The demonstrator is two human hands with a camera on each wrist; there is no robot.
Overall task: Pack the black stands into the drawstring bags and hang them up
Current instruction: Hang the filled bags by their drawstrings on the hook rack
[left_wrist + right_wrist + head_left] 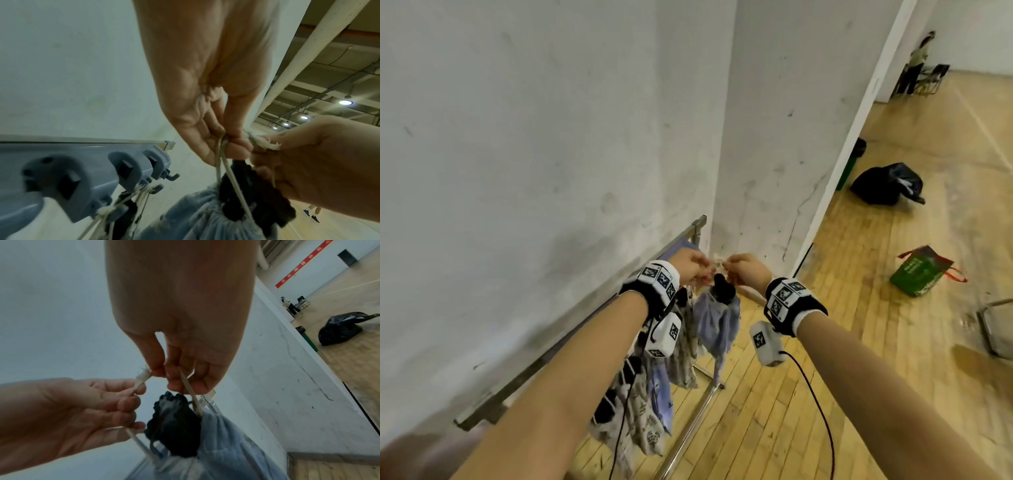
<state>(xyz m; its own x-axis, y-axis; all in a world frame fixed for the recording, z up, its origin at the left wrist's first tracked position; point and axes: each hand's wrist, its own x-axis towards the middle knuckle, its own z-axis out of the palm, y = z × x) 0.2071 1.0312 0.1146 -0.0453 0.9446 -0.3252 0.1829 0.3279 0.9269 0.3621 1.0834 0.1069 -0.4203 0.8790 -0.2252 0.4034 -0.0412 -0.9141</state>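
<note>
A pale blue drawstring bag (717, 318) hangs from its cream cords between my two hands, with the top of a black stand (724, 289) poking out of its gathered mouth. My left hand (693, 269) pinches the cords (223, 155) on one side. My right hand (746, 270) pinches the frayed knotted cord end (142, 377) and another strand. In the left wrist view the bag (205, 219) and black stand (259, 194) hang just right of a grey-blue hook rail (86, 162), whose end hook (172, 176) is empty.
Several patterned bags (654, 404) with black stands hang from the metal rack (571, 339) along the white wall. On the wooden floor lie a black sack (887, 185) and a green shopping bag (924, 270). A person stands far off by a chair (917, 65).
</note>
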